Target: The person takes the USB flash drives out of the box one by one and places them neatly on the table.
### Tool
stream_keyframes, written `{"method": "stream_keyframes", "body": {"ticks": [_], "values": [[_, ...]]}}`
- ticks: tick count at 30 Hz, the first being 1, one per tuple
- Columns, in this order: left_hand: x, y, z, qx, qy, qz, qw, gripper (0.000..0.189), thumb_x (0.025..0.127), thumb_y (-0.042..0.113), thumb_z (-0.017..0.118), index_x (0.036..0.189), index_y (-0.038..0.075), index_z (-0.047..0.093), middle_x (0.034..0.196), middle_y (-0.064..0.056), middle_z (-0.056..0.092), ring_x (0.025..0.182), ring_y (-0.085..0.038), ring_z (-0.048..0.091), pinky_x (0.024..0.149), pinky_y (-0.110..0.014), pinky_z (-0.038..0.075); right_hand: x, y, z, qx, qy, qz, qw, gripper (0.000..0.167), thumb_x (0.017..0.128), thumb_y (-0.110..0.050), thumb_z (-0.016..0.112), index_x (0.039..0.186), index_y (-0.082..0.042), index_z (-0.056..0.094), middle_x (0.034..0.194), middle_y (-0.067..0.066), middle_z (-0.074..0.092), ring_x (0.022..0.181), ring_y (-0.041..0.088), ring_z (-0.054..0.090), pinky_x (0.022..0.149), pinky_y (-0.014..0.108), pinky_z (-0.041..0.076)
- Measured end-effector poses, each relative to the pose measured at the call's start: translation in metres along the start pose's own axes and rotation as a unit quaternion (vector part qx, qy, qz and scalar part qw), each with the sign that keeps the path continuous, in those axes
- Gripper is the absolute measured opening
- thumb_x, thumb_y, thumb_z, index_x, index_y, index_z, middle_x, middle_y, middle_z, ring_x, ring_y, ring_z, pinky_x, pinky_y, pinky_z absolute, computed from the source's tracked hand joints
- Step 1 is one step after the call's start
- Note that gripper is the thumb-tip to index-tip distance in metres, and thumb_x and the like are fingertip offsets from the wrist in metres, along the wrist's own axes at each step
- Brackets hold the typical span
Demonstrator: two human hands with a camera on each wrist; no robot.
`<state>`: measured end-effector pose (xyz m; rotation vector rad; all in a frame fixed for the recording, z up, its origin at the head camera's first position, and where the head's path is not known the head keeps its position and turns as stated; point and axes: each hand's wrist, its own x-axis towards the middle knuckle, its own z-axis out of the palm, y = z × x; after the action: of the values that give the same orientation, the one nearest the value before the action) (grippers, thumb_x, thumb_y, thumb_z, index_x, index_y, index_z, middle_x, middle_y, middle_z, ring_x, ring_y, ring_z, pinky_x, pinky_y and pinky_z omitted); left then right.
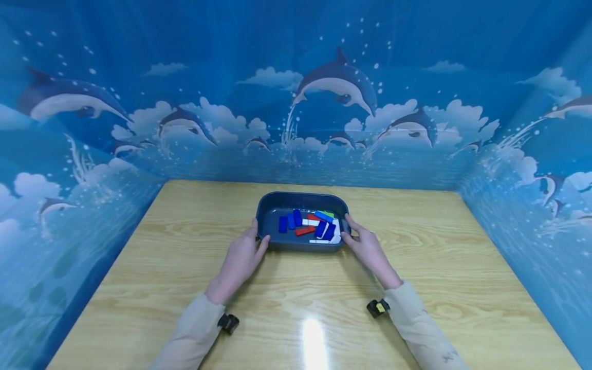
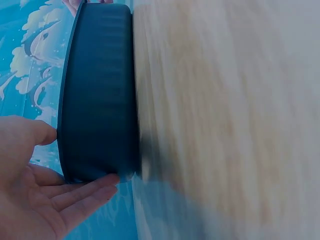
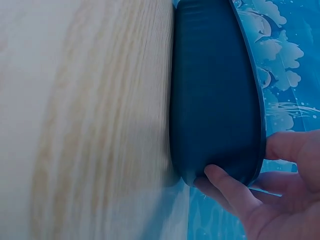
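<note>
Both hands [image 1: 240, 253] [image 1: 369, 248], fingers [image 3: 233, 191] half-curled in grip around opposite ends of a round-cornered, probably plastic tub [image 1: 296, 247].

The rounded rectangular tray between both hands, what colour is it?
Dark blue; the rounded rectangular tray shows best in the head view.

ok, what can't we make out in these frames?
Coloured blocks: both wrist views, hidden by the navy bin's outer walls.
Exact block count: head view, pieces overlap toward the bin's right end.
Fine markings on blocks: head view, too small.
Bin underside: all views, faces down toward the wooden tabletop.
Right hand: left wrist view, mostly cut off by top edge.
Sleeves: head view, cut off by bottom edge.
</note>
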<state>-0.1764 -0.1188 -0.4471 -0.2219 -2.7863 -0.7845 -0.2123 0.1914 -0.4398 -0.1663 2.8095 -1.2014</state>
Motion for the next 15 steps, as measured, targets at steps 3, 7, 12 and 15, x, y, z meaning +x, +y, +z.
{"method": "stream_keyframes", "body": {"ticks": [3, 7, 12, 15], "values": [[-0.0016, 0.003, 0.001, 0.0, -0.002, -0.002, 1.0, 0.066, 0.103, 0.03, 0.061, 0.148, -0.011, 0.037, 0.133, -0.03, 0.059, 0.107, -0.039, 0.068, 0.092, -0.048, 0.056, -0.0027, 0.0022, -0.0019, 0.0, 0.002, -0.001, 1.0, 0.059, 0.106, -0.022, 0.054, 0.158, -0.009, 0.031, 0.152, 0.027, 0.04, 0.122, 0.04, 0.061, 0.096, 0.052, 0.052], [-0.0037, 0.0058, 0.0029, 0.001, -0.003, -0.001, 1.0, 0.065, 0.104, 0.03, 0.059, 0.149, -0.011, 0.036, 0.135, -0.03, 0.059, 0.106, -0.039, 0.068, 0.09, -0.048, 0.057, -0.0053, 0.0046, -0.0033, -0.001, 0.007, -0.005, 1.0, 0.058, 0.105, -0.021, 0.055, 0.157, -0.008, 0.032, 0.145, 0.029, 0.048, 0.113, 0.039, 0.066, 0.083, 0.044, 0.055], [-0.0058, 0.0081, 0.0042, 0.003, -0.001, 0.002, 1.0, 0.065, 0.104, 0.03, 0.059, 0.149, -0.011, 0.037, 0.136, -0.03, 0.058, 0.096, -0.036, 0.07, 0.09, -0.047, 0.057, -0.0073, 0.0055, -0.0052, 0.005, 0.004, 0.0, 1.0, 0.059, 0.105, -0.02, 0.055, 0.157, -0.008, 0.032, 0.14, 0.03, 0.054, 0.101, 0.038, 0.07, 0.062, 0.032, 0.045], [-0.0065, 0.0092, 0.0043, 0.004, 0.0, 0.005, 1.0, 0.065, 0.103, 0.029, 0.06, 0.149, -0.011, 0.036, 0.136, -0.029, 0.058, 0.087, -0.031, 0.069, 0.089, -0.045, 0.057, -0.0087, 0.0056, -0.0066, 0.005, 0.005, 0.002, 1.0, 0.059, 0.105, -0.021, 0.055, 0.157, -0.008, 0.032, 0.145, 0.03, 0.048, 0.112, 0.039, 0.067, 0.065, 0.032, 0.047]]}}
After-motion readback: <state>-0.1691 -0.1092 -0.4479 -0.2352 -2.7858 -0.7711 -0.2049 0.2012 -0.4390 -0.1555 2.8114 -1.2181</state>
